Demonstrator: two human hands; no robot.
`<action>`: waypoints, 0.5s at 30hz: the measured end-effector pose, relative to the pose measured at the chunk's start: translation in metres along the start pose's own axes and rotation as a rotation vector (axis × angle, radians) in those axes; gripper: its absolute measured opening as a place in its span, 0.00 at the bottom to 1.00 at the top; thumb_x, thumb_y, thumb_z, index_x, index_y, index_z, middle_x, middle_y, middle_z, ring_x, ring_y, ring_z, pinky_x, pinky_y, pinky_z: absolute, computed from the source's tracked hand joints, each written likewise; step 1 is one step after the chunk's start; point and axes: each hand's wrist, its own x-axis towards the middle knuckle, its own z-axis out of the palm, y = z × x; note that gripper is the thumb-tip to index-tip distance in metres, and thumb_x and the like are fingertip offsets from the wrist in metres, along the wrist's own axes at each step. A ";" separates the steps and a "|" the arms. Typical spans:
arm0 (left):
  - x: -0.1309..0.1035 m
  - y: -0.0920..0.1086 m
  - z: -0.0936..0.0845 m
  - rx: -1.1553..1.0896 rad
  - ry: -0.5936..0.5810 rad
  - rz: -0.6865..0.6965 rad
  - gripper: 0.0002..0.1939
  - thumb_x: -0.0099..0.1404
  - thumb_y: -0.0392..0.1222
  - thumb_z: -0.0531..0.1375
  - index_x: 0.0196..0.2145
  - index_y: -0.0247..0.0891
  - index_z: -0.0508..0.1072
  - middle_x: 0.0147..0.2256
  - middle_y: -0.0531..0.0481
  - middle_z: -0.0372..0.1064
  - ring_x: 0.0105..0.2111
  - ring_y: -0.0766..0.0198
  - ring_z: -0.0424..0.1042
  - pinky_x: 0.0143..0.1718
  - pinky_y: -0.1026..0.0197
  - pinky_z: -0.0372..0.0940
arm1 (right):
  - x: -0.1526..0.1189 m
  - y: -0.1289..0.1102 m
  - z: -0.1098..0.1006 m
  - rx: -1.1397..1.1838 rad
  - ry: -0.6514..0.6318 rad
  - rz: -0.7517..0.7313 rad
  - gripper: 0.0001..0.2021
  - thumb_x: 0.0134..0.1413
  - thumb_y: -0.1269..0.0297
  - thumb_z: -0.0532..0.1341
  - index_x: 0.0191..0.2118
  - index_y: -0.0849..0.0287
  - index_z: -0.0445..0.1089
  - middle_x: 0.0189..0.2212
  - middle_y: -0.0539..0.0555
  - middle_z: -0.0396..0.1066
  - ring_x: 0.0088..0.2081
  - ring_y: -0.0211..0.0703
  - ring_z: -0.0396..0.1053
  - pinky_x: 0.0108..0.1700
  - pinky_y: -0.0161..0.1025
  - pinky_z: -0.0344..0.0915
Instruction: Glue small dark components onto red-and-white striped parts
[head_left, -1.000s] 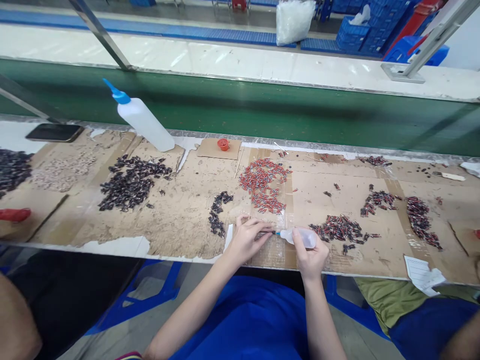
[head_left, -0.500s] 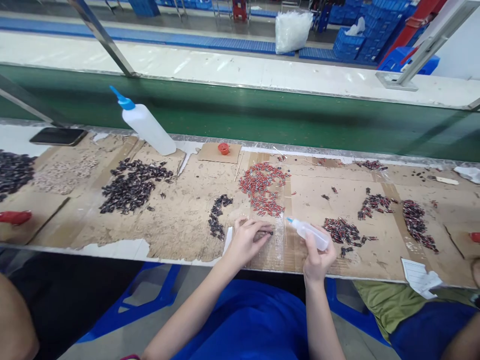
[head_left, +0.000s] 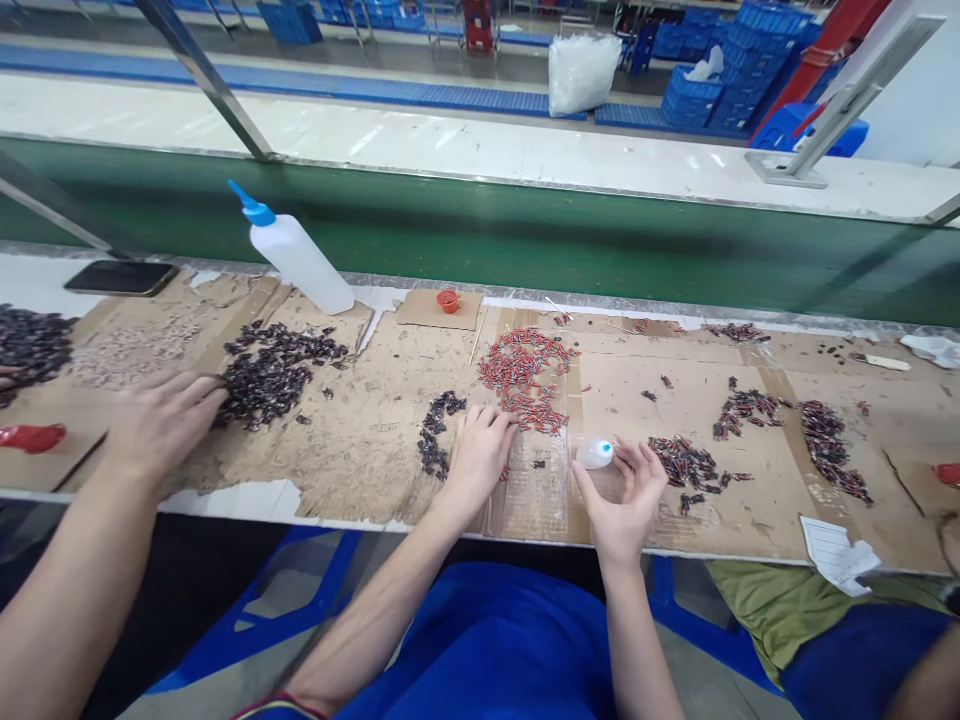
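My left hand (head_left: 480, 450) is bent over the near edge of the pile of red parts (head_left: 525, 365), fingers together and pointing down; whatever lies under the fingertips is hidden. A curved row of black parts (head_left: 433, 432) lies to its left. One small dark part (head_left: 538, 464) rests on the cardboard between my hands. My right hand (head_left: 626, 495) has thumb and fingers around a small clear bottle (head_left: 595, 454), its blue tip turned toward the camera. Just right of that hand is a pile of dark and red parts (head_left: 686, 465).
At the left, another person's hand (head_left: 161, 415) touches a black pile (head_left: 274, 375). A large white bottle (head_left: 304, 262) leans at the back, beside a red cap (head_left: 448, 301) on cardboard. A phone (head_left: 120, 278) lies back left, torn paper (head_left: 836, 550) front right.
My left hand has moved off the small dark part to the red pile. The bottle in my right hand has turned from lying sideways to facing the camera. Another person's arm has entered at left.
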 end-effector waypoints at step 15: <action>-0.032 0.046 -0.019 -0.970 -0.229 -0.169 0.11 0.65 0.46 0.59 0.35 0.37 0.77 0.35 0.47 0.77 0.37 0.60 0.75 0.41 0.59 0.70 | -0.028 -0.027 0.013 0.310 -0.279 0.281 0.07 0.49 0.59 0.67 0.32 0.56 0.77 0.34 0.55 0.74 0.39 0.44 0.74 0.40 0.40 0.73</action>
